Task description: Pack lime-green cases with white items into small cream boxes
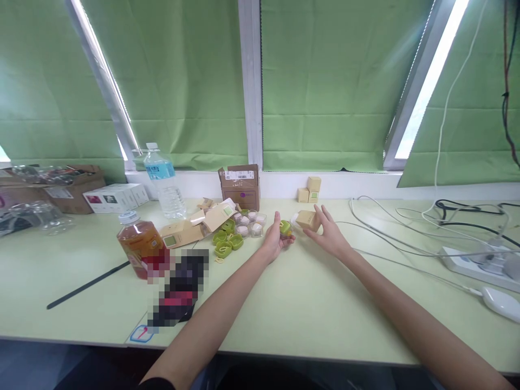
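My left hand is closed around a small green case, thumb up and fingers curled beneath it. Clear plastic seems to surround the case. Just to the right, my right hand grips a small tan cardboard box, tilted toward the left hand. Whitish material shows at the box's left end. Left of my hands lie several open green cases and a clear pack with pale round pieces. Opened tan packaging is heaped beside them.
Small tan boxes are stacked by the wall, near a brown carton. A water bottle and an amber drink bottle stand left. Cables and a power strip occupy the right. A dark pixelated item lies near the front.
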Available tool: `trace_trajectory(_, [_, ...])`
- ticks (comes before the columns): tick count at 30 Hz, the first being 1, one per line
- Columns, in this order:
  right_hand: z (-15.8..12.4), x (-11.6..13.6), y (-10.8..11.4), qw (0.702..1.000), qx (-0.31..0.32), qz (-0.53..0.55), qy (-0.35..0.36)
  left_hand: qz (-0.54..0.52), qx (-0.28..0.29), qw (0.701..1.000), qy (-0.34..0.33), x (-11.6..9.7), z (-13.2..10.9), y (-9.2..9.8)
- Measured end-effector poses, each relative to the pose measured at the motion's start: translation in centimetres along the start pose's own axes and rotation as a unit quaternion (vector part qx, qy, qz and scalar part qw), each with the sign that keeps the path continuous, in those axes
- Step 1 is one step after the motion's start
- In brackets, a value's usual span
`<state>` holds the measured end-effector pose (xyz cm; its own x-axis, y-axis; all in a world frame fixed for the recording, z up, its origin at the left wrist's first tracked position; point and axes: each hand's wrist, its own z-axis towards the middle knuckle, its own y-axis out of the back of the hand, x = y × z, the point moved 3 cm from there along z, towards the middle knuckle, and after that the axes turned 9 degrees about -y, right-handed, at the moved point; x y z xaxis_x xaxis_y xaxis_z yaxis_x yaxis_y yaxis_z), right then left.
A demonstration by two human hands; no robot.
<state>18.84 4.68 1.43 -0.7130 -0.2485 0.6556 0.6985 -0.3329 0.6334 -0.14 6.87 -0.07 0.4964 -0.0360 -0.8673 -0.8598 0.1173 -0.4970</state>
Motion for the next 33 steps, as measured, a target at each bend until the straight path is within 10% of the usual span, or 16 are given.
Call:
trace_trajectory(14, [-2.0, 3.7, -1.3, 0.981, -0.030, 0.032, 0.191, -0.042, 0.095, 0.995, 0.006, 0.3, -0.4, -0.4])
trace_trajectory(21, [-1.7, 3.9, -1.1, 0.983, -0.022, 0.039, 0.180, -0.045, 0.164, 0.985, 0.007, 0.4, -1.7, -1.4])
trace_trajectory(33, [-1.1, 3.7, -0.4, 0.990, 0.032, 0.101, 0.095, 0.089, 0.108, 0.984, -0.106, 0.0, -0.5, -0.3])
